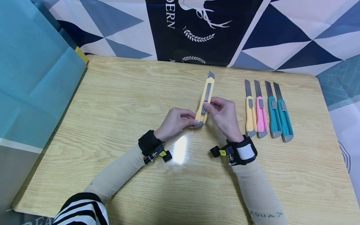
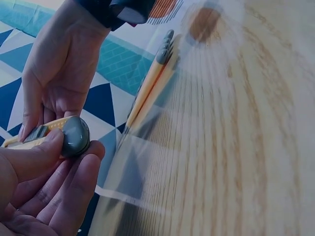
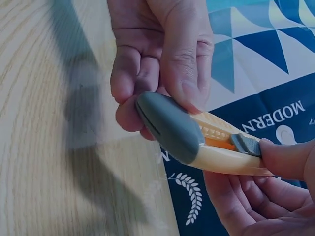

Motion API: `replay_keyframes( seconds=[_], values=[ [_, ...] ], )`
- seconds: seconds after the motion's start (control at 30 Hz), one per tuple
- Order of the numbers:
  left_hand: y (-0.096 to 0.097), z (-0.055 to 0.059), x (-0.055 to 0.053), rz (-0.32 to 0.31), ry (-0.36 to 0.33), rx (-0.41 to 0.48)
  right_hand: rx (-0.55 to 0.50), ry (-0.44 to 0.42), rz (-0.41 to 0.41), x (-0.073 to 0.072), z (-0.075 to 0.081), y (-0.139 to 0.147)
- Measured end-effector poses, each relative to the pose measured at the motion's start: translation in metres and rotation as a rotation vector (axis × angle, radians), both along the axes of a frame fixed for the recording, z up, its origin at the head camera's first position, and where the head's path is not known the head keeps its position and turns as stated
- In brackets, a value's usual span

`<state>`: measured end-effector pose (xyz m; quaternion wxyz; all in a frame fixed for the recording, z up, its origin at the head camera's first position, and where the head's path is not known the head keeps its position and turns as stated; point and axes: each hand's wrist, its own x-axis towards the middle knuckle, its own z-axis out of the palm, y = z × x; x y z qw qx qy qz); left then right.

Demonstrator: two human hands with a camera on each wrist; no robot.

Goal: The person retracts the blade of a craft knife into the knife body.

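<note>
Between both hands is a pale yellow utility knife (image 1: 208,89), raised off the table, its blade tip pointing away from the person. A short length of grey blade (image 1: 211,74) shows at its far end. My left hand (image 1: 177,121) pinches the knife's grey end cap (image 2: 76,136) between thumb and fingers. My right hand (image 1: 224,116) grips the yellow body from the right, its thumb against the grey slider (image 3: 245,144). In the right wrist view, the slider sits close to the end cap, and the fingers lie beneath the body.
To the right on the wooden table (image 1: 126,93) lie another yellow utility knife (image 1: 249,115), a pink one (image 1: 261,117) and two teal ones (image 1: 274,117), side by side with long blades out. A patterned cloth (image 1: 126,28) hangs behind the table's far edge.
</note>
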<state>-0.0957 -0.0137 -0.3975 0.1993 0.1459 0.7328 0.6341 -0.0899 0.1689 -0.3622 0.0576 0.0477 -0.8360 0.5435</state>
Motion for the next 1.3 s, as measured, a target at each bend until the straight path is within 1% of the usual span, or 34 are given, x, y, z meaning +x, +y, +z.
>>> replay_keyframes(
  seconds=[0.2,0.43,0.53,0.67,0.77,0.87,1.0,1.1,1.17,1.3],
  values=[
    [-0.0008,-0.0002,-0.0015,-0.013,0.018,-0.008,0.045,-0.007,0.016,-0.0001,0.0006,-0.0013],
    [-0.0028,-0.0009,-0.0027,-0.014,-0.015,0.035,0.049,-0.02,0.054,0.0,-0.0003,-0.003],
    [-0.004,0.0001,-0.0035,0.0,-0.02,0.029,0.041,-0.003,0.049,-0.0007,-0.0023,-0.0041],
    [-0.0056,0.0018,-0.0049,0.031,0.007,0.018,0.02,0.01,0.019,-0.003,-0.005,-0.0051],
    [-0.0061,0.0019,-0.0061,0.05,0.042,0.005,-0.023,-0.013,0.022,-0.0035,-0.0056,-0.0048],
    [-0.0054,0.0017,-0.0069,0.061,0.067,-0.016,-0.066,-0.044,0.044,-0.0022,-0.0045,-0.0038],
    [-0.0042,0.0007,-0.0067,0.066,0.08,-0.015,-0.1,-0.075,0.065,-0.0013,-0.0041,-0.0028],
    [-0.0033,0.0,-0.0058,0.067,0.074,0.003,-0.099,-0.09,0.068,-0.0011,-0.0043,-0.0025],
    [-0.0027,-0.0008,-0.0051,0.066,0.065,0.015,-0.079,-0.1,0.067,-0.0009,-0.0039,-0.0026],
    [-0.0015,-0.0022,-0.0038,0.06,0.067,0.009,-0.04,-0.109,0.067,-0.0007,-0.0048,-0.0024]
  ],
)
